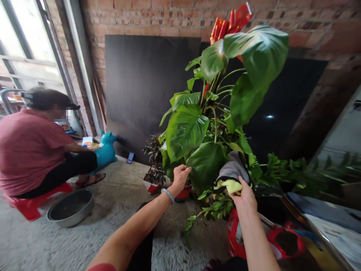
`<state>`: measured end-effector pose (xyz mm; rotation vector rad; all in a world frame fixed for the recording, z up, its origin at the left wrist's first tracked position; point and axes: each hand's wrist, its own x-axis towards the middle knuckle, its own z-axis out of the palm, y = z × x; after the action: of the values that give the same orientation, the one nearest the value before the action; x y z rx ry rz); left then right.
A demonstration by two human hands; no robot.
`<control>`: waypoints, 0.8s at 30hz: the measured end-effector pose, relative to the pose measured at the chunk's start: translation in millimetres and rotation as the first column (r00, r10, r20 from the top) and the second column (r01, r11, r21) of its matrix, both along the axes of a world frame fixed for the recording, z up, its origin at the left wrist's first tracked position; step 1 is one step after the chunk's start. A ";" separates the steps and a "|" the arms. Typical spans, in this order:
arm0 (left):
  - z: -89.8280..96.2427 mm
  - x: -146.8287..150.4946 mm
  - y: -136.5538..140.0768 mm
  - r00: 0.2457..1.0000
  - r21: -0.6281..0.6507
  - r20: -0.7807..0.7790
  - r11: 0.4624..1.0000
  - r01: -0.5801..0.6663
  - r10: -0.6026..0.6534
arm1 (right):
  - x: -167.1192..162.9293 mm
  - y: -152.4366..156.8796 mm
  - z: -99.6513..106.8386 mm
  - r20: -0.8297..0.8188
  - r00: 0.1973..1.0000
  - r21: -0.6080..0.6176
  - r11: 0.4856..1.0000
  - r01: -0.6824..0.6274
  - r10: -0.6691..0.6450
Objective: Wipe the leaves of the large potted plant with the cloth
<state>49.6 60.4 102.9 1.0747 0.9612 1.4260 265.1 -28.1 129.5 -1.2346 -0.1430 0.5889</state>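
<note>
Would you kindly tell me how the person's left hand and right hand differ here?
The left hand seems to pinch the edge of a leaf, while the right hand grips a cloth. The left hand has a bracelet at its wrist; the right hand shows none. Both are ungloved and reach toward the plant.

Centre: a glossy, smooth leaf [207, 165] — beside it, soft matt cloth [234, 166]; lower left: dull metal basin [75, 219] on rough concrete floor [34, 246].
</note>
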 end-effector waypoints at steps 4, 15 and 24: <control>3.7 2.4 -2.2 0.999 0.040 -0.055 0.999 0.002 0.000 | -24.6 -13.7 -4.8 0.013 0.998 0.053 0.997 0.054 -0.055; 25.6 -1.3 -44.1 0.960 0.470 -0.202 0.880 -0.076 0.191 | -50.2 -109.6 -42.3 -0.035 0.987 0.041 0.986 0.159 -0.157; 121.3 111.6 -16.6 0.366 0.519 -0.820 0.304 0.799 0.439 | -30.6 -98.2 -37.6 -0.029 0.988 0.179 0.972 0.154 -0.152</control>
<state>161.2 43.7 224.2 3.1392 0.3926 0.8649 234.6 -126.3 91.9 -1.0536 -0.0852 0.4412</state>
